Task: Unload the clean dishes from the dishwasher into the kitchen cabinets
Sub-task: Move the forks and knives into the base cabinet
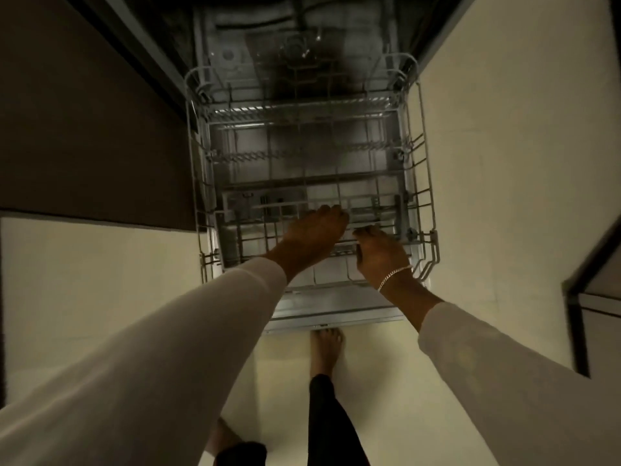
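Observation:
I look straight down into an open dishwasher [235,45] in dim light. Its grey wire rack [427,163] is pulled out over the lowered door [336,316], and I see no dishes in it. My left hand [312,237] reaches over the rack's front, its fingertips curled down onto a wire near the middle. Just to its right, my right hand [379,253], with a silver bracelet at the wrist, curls its fingers round the rack's front rail. Both arms wear pale long sleeves.
A dark cabinet front [84,129] runs along the left of the dishwasher. The dark-edged corner of a cabinet or counter [586,297] juts in at the right. My bare foot [326,351] stands on the pale floor [504,163] at the door's edge.

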